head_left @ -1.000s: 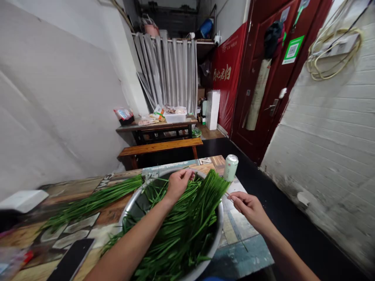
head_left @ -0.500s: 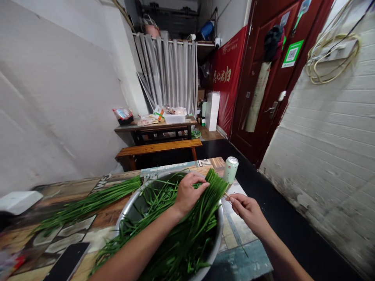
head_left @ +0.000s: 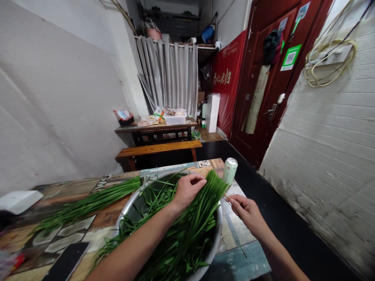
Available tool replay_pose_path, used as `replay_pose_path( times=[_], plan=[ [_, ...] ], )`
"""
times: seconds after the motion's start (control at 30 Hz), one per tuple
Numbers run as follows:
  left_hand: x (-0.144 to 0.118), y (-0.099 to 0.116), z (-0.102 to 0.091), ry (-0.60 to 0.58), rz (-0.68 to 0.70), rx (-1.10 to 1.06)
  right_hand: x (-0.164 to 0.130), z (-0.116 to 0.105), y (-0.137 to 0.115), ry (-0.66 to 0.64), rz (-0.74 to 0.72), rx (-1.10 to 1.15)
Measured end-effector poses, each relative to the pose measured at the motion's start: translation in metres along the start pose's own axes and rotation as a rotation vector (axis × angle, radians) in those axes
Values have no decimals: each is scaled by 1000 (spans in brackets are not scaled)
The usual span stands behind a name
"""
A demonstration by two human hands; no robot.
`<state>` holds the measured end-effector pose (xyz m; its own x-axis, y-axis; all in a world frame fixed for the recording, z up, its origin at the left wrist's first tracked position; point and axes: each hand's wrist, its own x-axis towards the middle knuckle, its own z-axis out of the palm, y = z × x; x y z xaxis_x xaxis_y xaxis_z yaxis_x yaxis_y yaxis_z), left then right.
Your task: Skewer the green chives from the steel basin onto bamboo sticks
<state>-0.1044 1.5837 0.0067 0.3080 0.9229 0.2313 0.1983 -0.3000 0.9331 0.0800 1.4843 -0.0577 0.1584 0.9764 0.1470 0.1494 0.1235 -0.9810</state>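
Observation:
A large metal basin (head_left: 216,244) full of long green garlic chives (head_left: 187,234) stands in front of me. My left hand (head_left: 188,191) reaches over it, thumb and fingertips pinched at the left edge of the upright chive bundle. My right hand (head_left: 245,210), just beyond the basin's right rim, pinches a thin wooden skewer (head_left: 225,196) whose far end meets the cut ends of the chives. How far the skewer runs into them is hidden. Another bundle of chives (head_left: 96,199) lies on the table to the left.
A pale green can (head_left: 230,171) stands near the table's right corner, close behind my right hand. A phone (head_left: 66,262) lies at lower left, and a white box (head_left: 20,202) sits at the left edge. Beyond are a wooden bench (head_left: 159,148) and a second table with a plastic tub (head_left: 175,118).
My left hand has shifted slightly left along the bundle's edge, its fingertips drawn closer together. My right hand keeps the skewer in nearly the same place.

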Motion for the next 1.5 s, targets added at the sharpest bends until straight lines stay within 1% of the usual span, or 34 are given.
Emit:
replay_pose_path(
  times=[0.1, 0.2, 0.37, 0.5, 0.63, 0.73, 0.87, 1.13, 1.5],
  plan=[
    [1, 1, -5, 0, -59, -123, 0, -1, 5, 4, -7, -7],
    [3, 0, -7, -25, -147, -281, 0, -3, 6, -17, -23, -18],
    [6, 2, -1, 20, -230, -398, 0, -3, 2, -31, -28, -16],
    [7, 5, 3, 0, -287, -503, 1, -3, -2, -37, -26, -6],
    [8, 5, 3, -19, -270, -535, 1, -3, -2, -39, -41, -15],
    [8, 3, 3, -7, -260, -552, 1, -3, -2, -34, -44, -24],
    [9, 1, 3, 9, -258, -549, 0, -2, -4, -16, -36, -20],
    [10, -2, 1, 15, -267, -540, 1, -3, 1, -34, -38, -42],
    [8, -1, 1, 16, -263, -544, 0, -2, -1, -34, -20, -8]
  ],
)
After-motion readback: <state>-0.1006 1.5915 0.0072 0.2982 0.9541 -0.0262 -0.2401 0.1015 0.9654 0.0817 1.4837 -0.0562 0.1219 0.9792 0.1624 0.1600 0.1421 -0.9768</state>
